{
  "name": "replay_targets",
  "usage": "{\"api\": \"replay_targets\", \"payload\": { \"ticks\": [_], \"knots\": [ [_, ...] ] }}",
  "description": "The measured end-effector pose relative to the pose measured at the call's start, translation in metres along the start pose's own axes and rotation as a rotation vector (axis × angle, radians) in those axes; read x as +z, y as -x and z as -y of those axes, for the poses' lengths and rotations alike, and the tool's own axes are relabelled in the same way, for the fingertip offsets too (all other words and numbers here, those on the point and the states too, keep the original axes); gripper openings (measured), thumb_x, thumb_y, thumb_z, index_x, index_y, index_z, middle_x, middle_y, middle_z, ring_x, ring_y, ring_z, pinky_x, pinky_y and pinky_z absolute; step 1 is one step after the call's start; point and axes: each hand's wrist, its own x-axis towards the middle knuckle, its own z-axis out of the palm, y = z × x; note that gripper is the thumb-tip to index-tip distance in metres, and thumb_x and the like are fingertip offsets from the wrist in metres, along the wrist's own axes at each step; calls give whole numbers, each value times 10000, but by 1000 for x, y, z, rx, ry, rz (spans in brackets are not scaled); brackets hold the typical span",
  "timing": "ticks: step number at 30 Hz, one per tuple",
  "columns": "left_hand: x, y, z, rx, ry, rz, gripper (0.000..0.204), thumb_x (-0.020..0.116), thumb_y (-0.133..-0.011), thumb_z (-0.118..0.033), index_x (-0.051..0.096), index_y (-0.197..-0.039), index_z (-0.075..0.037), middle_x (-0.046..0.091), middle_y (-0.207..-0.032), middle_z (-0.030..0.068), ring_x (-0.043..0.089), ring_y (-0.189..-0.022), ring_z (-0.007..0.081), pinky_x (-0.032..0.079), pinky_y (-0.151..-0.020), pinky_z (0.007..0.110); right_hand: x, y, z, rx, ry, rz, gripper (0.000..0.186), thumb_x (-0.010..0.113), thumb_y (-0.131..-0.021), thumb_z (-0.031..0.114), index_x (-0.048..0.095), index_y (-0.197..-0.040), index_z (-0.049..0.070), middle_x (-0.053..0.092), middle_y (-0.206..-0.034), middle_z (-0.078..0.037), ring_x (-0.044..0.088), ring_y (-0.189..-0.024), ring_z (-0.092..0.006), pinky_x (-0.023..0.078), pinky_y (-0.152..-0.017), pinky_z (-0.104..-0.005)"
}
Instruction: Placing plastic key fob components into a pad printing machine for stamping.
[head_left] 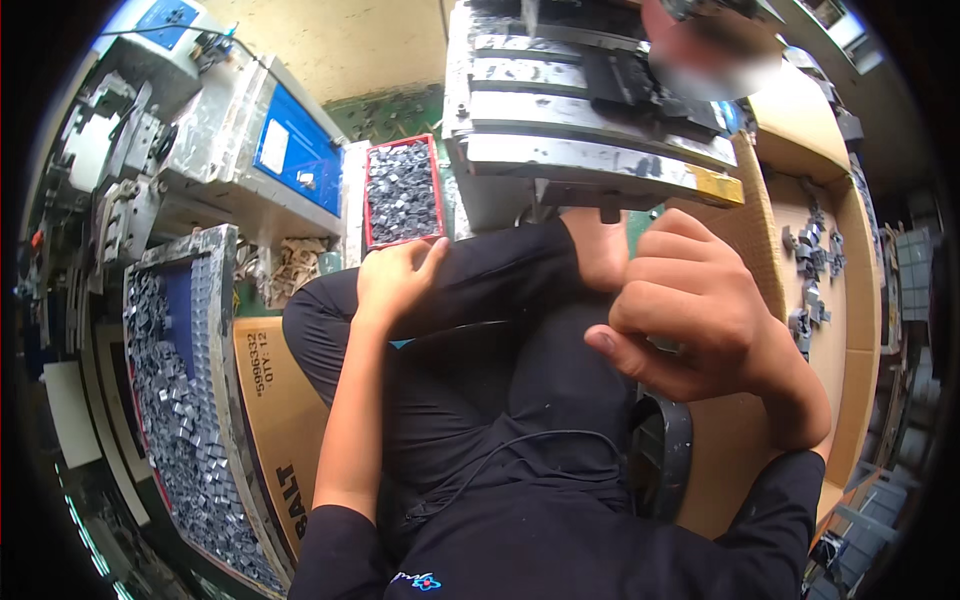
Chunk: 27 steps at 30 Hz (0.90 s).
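Observation:
My left hand [398,285] is over my left thigh, at the near edge of a red bin [437,190] full of small grey metal parts [403,190]. Its thumb is stretched away from the palm, and the other fingers point away and are mostly hidden. My right hand [690,305] is raised to the right of my lap, below the front edge of a slotted metal machine table [590,158]. Its fingers are curled in and closed, with the thumb pointing left; whatever is inside them is hidden.
A large tray [233,330] heaped with similar parts stands at the left, beside a brown cardboard box [262,390]. At the right an open cardboard box [855,330] has several grey parts [815,260] in it. A blue-panelled cabinet [290,150] stands at the far left.

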Motion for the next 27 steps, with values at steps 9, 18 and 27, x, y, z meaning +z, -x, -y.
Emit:
{"api": "replay_targets", "payload": {
  "ticks": [9,18,27],
  "knots": [
    [6,2,0,2,-35,-101,504,568,-1049,-516,780,-970,-65,725,-858,236,698,-843,450,517,-746,511,-76,21,-14,-164,221,-295,515,917,-733,432,600,-669,31,475,-606,-52,491,-535,-240,392,-548,-350],
    [13,0,-11,90,-79,-168,477,593,-1043,-486,786,-981,-54,740,-909,239,703,-897,443,526,-802,507,-139,173,-101,628,583,-159,138,725,-994,105,760,-1096,20,758,-971,-99,714,-822,-193,565,-742,-324],
    [0,-1,-42,30,182,-195,378,614,-1062,-405,796,-1022,-76,758,-907,187,736,-901,368,543,-816,413,-114,243,-132,924,790,77,192,750,-900,68,767,-1091,63,744,-1051,-118,706,-1011,-346,551,-892,-440]
  ]
}}
